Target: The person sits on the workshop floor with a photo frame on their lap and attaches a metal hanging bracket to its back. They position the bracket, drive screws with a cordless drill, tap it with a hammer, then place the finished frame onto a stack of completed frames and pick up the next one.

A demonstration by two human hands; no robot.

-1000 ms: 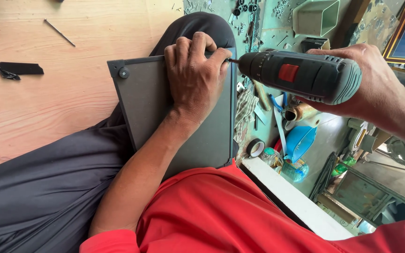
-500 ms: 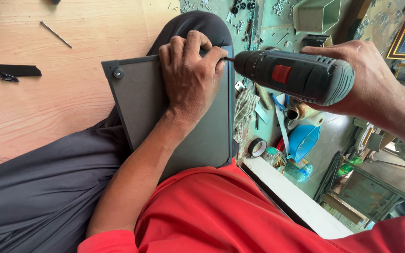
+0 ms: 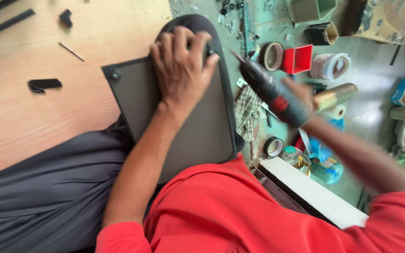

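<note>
- The grey panel (image 3: 183, 126) rests on the lap; the left hand (image 3: 180, 65) lies spread, pressing its far edge.
- The right hand (image 3: 305, 100), blurred, is wrapped round the drill (image 3: 270, 91), whose bit is off the panel.
- Best to keep the panel pinned flat and fingers away from the bit.
- Beyond: wooden board (image 3: 48, 112), tape rolls (image 3: 270, 56), cluttered green floor (image 3: 376, 93).

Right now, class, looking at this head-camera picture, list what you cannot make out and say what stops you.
- Right hand: motion-blurred, so its grip on the power drill is unclear.
- Drill tip: blurred; touching the grey panel or apart cannot be told.
- Panel's top edge: hidden under the left hand.
- Panel's lower part: covered by the forearm and red shirt.
- Small parts on the green floor at top: too small to identify.
</note>
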